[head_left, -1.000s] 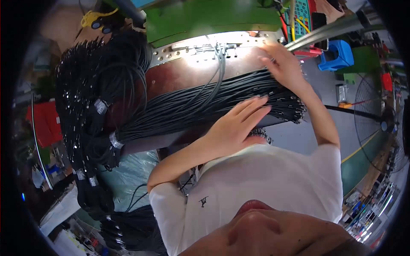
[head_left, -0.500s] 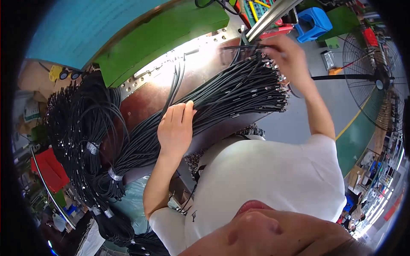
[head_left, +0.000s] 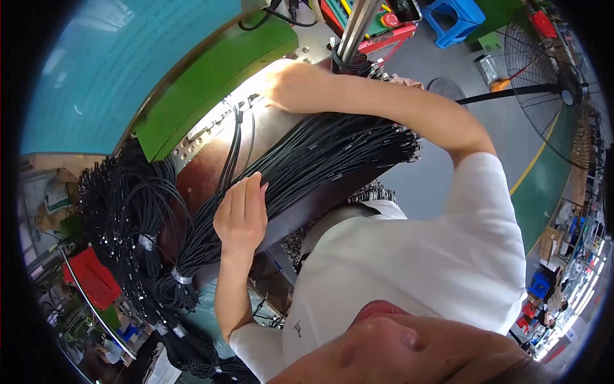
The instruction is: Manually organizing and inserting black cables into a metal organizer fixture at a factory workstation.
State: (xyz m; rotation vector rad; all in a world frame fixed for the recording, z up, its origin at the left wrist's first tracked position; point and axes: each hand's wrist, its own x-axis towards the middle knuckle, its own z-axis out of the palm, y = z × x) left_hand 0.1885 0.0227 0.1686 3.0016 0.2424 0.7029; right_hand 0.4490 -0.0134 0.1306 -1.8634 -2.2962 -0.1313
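Note:
A thick sheaf of black cables (head_left: 320,153) lies slantwise across the bench, its cut ends fanned out at the right. My left hand (head_left: 242,214) is closed over the sheaf's near left part, fingers together and the gripped strands partly hidden. Beyond it, my right hand (head_left: 294,83) is under the bright light beside the green housing (head_left: 211,83). Its fingers are curled and washed out by glare, so what they hold does not show. A few separate cables (head_left: 236,147) rise from the sheaf to a metal fixture (head_left: 220,116) close to those fingertips.
Tied bundles of black cables (head_left: 128,217) hang over the bench's left end. A metal post (head_left: 358,32) and a red tool tray (head_left: 390,38) stand at the far right. Farther right are a blue stool (head_left: 454,22) and a black fan (head_left: 543,83).
My right hand has moved left from the cable ends to the lit fixture. My left hand has shifted slightly left and nearer along the sheaf. The whole view has also shifted.

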